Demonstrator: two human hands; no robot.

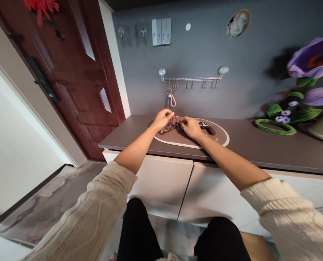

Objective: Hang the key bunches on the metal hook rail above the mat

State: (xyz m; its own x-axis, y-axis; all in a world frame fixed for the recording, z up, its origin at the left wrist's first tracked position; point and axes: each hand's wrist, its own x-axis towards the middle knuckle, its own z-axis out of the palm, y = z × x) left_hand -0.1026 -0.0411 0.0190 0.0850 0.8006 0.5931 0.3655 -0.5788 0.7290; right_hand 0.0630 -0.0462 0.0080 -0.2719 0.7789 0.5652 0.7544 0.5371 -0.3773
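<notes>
My left hand (162, 120) is closed in a pinch on a red cord loop (172, 120), held a little above the mat. Below it lie small metal pieces that look like keys (171, 127), beside a flat brown piece (164, 132). Close by on the right, my right hand (191, 127) has its fingers bent together over the same cluster; what they grip is hidden. More dark, thin items (205, 125) and a dark brown block (211, 131) show past the right hand. All of these rest on an oval brown mat (188, 142) with a pale rim.
A hook rail (194, 79) on the grey wall carries a key ring with a pink strap (172, 100). Purple artificial flowers (312, 63) and a green ring (275, 132) stand right on the dark countertop (243, 145). White cabinet doors (161, 177) are below; a red-brown door (77, 72) is left.
</notes>
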